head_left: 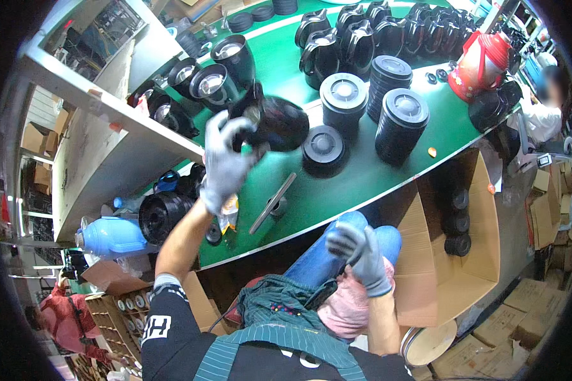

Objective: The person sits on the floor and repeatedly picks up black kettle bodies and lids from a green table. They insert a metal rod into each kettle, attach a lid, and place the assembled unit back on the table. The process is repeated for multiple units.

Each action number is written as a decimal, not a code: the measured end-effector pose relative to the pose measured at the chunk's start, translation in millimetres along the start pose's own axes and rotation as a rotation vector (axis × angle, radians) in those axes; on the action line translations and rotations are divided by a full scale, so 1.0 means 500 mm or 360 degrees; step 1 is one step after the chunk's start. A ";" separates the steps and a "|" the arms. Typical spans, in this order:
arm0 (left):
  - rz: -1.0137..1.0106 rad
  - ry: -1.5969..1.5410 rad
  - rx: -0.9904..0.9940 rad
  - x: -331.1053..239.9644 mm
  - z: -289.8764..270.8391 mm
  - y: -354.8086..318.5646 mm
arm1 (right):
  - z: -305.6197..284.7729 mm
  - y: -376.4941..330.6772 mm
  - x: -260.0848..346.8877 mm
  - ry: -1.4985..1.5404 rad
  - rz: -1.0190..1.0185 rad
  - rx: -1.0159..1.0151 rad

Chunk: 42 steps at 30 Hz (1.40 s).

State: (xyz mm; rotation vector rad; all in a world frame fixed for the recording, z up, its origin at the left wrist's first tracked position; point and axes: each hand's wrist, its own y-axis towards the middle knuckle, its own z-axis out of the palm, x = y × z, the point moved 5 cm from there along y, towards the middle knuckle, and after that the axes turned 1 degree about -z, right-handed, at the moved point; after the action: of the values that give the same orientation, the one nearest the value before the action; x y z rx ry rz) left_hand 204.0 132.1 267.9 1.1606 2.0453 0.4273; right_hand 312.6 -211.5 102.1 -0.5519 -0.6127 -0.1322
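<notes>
Black, glossy, rounded plastic jug body (278,122) held up over the green workbench top (337,184), blurred by motion, gripped at its near-left side by the grey-gloved left hand (225,162) with fingers curled round it; exact grip on the neck or handle hard to tell through the blur. Just right of the jug body, a single flat black round lid (324,149) lying on the green surface; beyond that, three stacks of black ribbed round lids (388,105). Below the jug body, a slim grey metal bar tool (273,203) lying slantwise on the bench, untouched. Behind and to the left of the jug body, open black jug shells with shiny steel liners (213,79); farther back and to the right, a cluster of finished-looking black jugs with handles (362,38), and a red jug (483,60) at the far right. Well below the jug body, over the lap in blue jeans, grey-gloved right hand (362,257), fingers loosely curled, holding nothing visible. Right of that hand, open brown cardboard box (438,279) with a few black round parts inside. Judging by the crowd of open shells against the assembled group, work looks partway through, with many bodies and lids left to join.
</notes>
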 end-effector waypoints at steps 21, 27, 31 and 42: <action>-0.0554 0.1446 0.0444 0.495 0.272 0.467 | -0.032 0.015 -0.062 -0.0117 0.0256 -0.0214; -0.0076 0.1389 0.0008 0.348 0.173 0.453 | -0.028 0.015 -0.056 -0.0164 0.0162 -0.0184; 0.0298 0.1119 -0.0039 0.219 -0.002 0.435 | 0.021 0.019 -0.012 -0.0561 -0.0027 -0.0055; 0.0958 0.0504 0.0818 -0.218 -0.208 -0.012 | 0.428 -0.013 0.259 -0.2645 -0.2098 0.0304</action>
State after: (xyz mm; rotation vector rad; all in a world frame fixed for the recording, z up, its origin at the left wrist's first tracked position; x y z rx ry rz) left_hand 159.3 44.1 382.0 2.1602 2.1024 0.3938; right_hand 307.3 -98.6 325.3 0.1630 -2.5313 -0.8817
